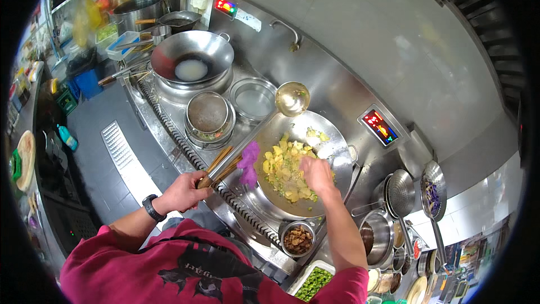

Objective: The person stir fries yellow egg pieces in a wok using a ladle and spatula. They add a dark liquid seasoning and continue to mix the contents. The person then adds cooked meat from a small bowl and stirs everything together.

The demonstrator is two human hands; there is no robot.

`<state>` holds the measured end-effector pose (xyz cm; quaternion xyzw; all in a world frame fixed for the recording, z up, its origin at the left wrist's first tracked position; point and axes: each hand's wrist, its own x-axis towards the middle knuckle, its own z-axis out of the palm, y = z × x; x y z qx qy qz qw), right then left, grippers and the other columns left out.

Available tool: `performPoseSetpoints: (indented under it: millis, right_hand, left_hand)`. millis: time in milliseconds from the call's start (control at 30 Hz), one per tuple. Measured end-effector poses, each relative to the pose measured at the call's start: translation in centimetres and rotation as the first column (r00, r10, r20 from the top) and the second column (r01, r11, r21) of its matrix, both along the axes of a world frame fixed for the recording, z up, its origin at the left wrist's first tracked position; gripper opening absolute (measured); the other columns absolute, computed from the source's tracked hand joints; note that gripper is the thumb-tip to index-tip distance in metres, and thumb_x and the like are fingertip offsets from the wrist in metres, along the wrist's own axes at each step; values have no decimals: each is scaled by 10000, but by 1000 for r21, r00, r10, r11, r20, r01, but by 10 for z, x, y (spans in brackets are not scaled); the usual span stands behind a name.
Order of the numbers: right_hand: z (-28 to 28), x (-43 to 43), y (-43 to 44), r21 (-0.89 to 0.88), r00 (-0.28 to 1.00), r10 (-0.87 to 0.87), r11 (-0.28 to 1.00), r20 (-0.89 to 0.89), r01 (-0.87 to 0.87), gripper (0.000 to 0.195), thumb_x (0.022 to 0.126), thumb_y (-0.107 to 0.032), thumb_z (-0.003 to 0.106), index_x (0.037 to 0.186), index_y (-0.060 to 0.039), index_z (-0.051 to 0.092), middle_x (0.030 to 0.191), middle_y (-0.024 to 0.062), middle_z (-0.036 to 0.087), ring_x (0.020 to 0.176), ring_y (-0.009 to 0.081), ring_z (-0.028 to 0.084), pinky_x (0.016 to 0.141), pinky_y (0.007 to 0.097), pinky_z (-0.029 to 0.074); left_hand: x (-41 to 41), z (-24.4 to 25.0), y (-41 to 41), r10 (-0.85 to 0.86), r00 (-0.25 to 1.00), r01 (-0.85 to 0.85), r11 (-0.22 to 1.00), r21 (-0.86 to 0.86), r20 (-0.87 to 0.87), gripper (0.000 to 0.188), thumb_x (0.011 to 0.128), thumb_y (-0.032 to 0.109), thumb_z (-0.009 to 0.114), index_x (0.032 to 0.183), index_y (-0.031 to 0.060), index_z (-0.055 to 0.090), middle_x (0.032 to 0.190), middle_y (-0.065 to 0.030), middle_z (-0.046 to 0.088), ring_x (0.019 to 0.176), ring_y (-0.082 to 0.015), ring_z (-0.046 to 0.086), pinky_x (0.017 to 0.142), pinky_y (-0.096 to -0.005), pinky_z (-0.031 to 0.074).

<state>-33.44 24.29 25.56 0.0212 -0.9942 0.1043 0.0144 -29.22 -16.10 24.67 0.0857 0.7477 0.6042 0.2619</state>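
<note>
My left hand (192, 190) grips the wooden handle of a steel ladle (292, 99), whose bowl is raised over the far rim of the right-hand wok (333, 135). Yellow chunks of food (280, 156) with green pieces lie in that wok. Over the food is my right hand (316, 172), blurred, its fingers pointing down; whether they hold anything cannot be told. Beside the wok's left edge, a purple cloth (249, 164) partly overlaps several wooden sticks (228, 164) below the ladle's shaft.
A second wok (192, 57) with cloudy liquid stands at the left. Between the woks are a strainer (207, 112) over a pot and a water basin (253, 99). A bowl of browned pieces (298, 239), a tray of chopped green vegetables (314, 283) and perforated skimmers (400, 192) are nearer or to the right.
</note>
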Motion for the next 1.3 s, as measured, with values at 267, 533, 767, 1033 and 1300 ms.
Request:
performPoseSetpoints:
  millis: [267, 533, 767, 1033, 1300]
  right_hand:
    - [81, -58, 31, -245, 677, -551, 831, -487, 500, 746, 854, -353, 780, 1441, 1, 487, 942, 203, 753, 920, 362, 733, 861, 439, 557]
    - [2, -84, 83, 166, 588, 49, 975, -807, 146, 270, 858, -214, 734, 1063, -38, 743, 802, 117, 762, 787, 296, 741, 988, 404, 489]
    - [84, -15, 22, -625, 575, -680, 704, -455, 338, 288, 937, -277, 699, 970, 8, 728, 773, 109, 740, 651, 148, 643, 664, 333, 521]
    - [-95, 38, 13, -630, 662, -733, 590, -154, 506, 470, 962, -206, 672, 1339, -12, 469, 1229, 196, 619, 1066, 265, 616, 850, 367, 552]
    - [-100, 104, -168, -849, 927, -27, -412, 373, 330, 562, 1042, -377, 548, 1462, -28, 415, 1428, 207, 550, 1149, 310, 635, 837, 431, 591]
  left_hand:
    - [1, 8, -39, -4, 999, 2, 999, -41, -52, 177, 922, 183, 671, 952, 26, 595, 642, -2, 556, 482, -89, 571, 406, -269, 432]
    - [-2, 0, -52, -51, 998, 53, 997, -49, 37, 203, 918, 187, 677, 1023, 22, 623, 653, 7, 550, 491, -84, 570, 428, -273, 438]
    - [-11, -14, -60, -72, 995, 72, 997, 9, 73, 204, 935, 202, 674, 1048, 37, 629, 661, 22, 546, 471, -68, 545, 404, -251, 411]
    - [-9, -25, -10, -132, 963, 102, 986, 133, 236, 183, 948, 147, 650, 1092, 38, 614, 703, 15, 579, 472, -73, 555, 409, -239, 428]
    - [9, -50, 67, -383, 853, 240, 891, 385, 355, 288, 1041, 286, 572, 1176, 33, 563, 761, -10, 593, 555, -125, 584, 507, -290, 508]
